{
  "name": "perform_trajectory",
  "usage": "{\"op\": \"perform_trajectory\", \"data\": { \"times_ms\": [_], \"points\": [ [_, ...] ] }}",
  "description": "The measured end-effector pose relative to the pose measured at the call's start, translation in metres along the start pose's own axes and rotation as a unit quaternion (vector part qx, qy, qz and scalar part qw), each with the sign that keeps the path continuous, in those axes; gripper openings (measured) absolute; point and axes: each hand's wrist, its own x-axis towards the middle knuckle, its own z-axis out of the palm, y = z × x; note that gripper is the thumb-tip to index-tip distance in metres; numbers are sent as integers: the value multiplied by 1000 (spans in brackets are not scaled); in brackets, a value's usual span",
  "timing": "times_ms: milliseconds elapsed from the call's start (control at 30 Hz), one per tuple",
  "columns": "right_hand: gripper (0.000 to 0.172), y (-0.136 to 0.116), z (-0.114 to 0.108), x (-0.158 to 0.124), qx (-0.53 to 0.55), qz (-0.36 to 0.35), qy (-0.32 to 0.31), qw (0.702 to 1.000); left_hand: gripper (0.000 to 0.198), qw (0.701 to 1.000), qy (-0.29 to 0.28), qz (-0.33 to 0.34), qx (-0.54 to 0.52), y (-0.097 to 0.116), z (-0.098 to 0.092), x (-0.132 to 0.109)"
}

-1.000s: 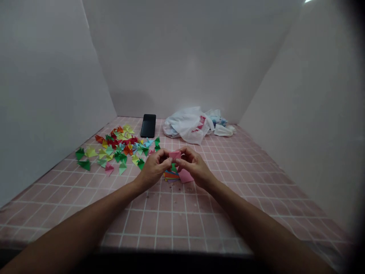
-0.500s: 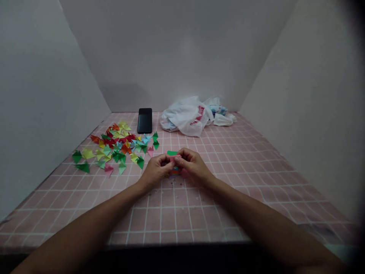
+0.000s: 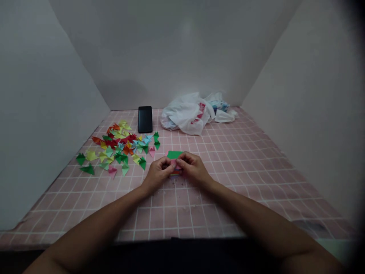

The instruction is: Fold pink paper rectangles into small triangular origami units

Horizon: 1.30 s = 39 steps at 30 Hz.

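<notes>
Head view, looking forward and down onto a low work surface. The left hand (image 3: 157,175) and the right hand (image 3: 194,169) meet near the middle of the surface, forearms angling inward from the lower corners. The fingers (image 3: 167,163) of the left hand and the fingers (image 3: 184,157) of the right hand are curled inward, tips close together, pinching a small piece of pink paper (image 3: 173,164); the fingers hide most of it, so its shape cannot be told. A sheet of green paper (image 3: 174,155) shows just beyond the fingertips; whether either hand has hold of it cannot be told. Beneath the hands lies a small stack of coloured paper (image 3: 176,173), partly covered by them, with tiny paper scraps (image 3: 177,184) just in front. To the left, folded paper triangles (image 3: 119,149) in green, yellow, red, orange, blue and pink form a loose scatter, near the left hand but not touching it. Farther back lie a black smartphone (image 3: 145,119), flat on the surface, and a crumpled white plastic bag (image 3: 186,116), with a white tissue (image 3: 225,116) just beside it. The surface is a pink grid-patterned tablecloth (image 3: 182,215), bounded by white board walls (image 3: 57,76).
</notes>
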Motion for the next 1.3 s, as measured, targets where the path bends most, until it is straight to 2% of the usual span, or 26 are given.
{"op": "perform_trajectory", "data": {
  "times_ms": [100,300,500,700,933,1100,1300],
  "points": [
    [20,-2,-1,-1,-7,-7,6,1000,32,1000,-18,-4,16,1,-1,-1],
    [25,-3,-1,-3,-19,16,-5,1000,35,1000,-8,-20,8,2,0,-1],
    [28,-9,-1,-6,-28,43,4,999,37,998,-42,-44,-11,6,-1,-2],
    [32,-16,-2,-8,-55,41,13,998,37,997,-43,-63,-2,4,-2,-3],
    [48,-13,-1,-9,-30,48,-19,998,40,998,-12,-58,-19,4,0,-6],
    [43,-8,3,-11,-38,60,-17,997,37,999,-5,-36,-13,9,2,-7],
    [34,-9,-1,-12,-97,17,-23,995,31,1000,-10,-16,-6,7,2,-9]
  ]
}}
